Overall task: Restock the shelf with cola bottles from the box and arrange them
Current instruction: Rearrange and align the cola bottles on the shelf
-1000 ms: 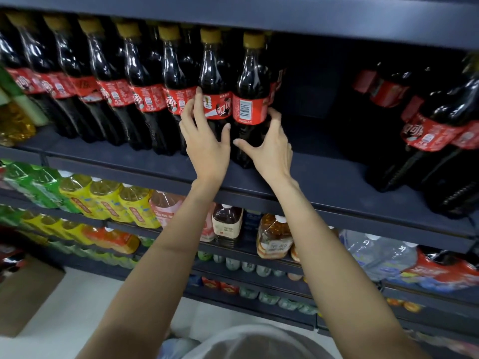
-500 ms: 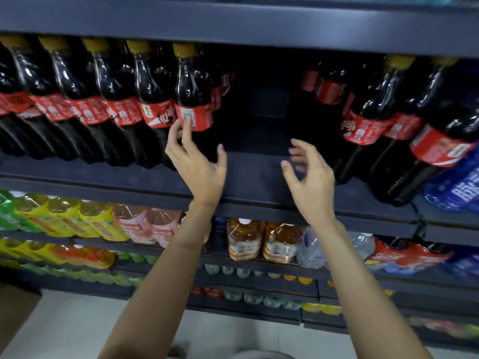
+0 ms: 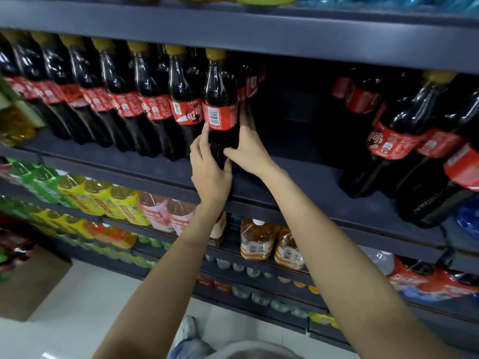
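On the dark shelf (image 3: 298, 177), at the right end of the cola row, the end bottle (image 3: 220, 99) stood upright. The left hand (image 3: 210, 167) and right hand (image 3: 248, 151) clasped its lower body from either side, thumbs nearly meeting.

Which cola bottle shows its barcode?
The rightmost bottle of the left row, held between the left hand and right hand. Its neighbours show logos instead.

Dark shop shelving (image 3: 259, 27) stands over a pale tiled floor (image 3: 77, 320).
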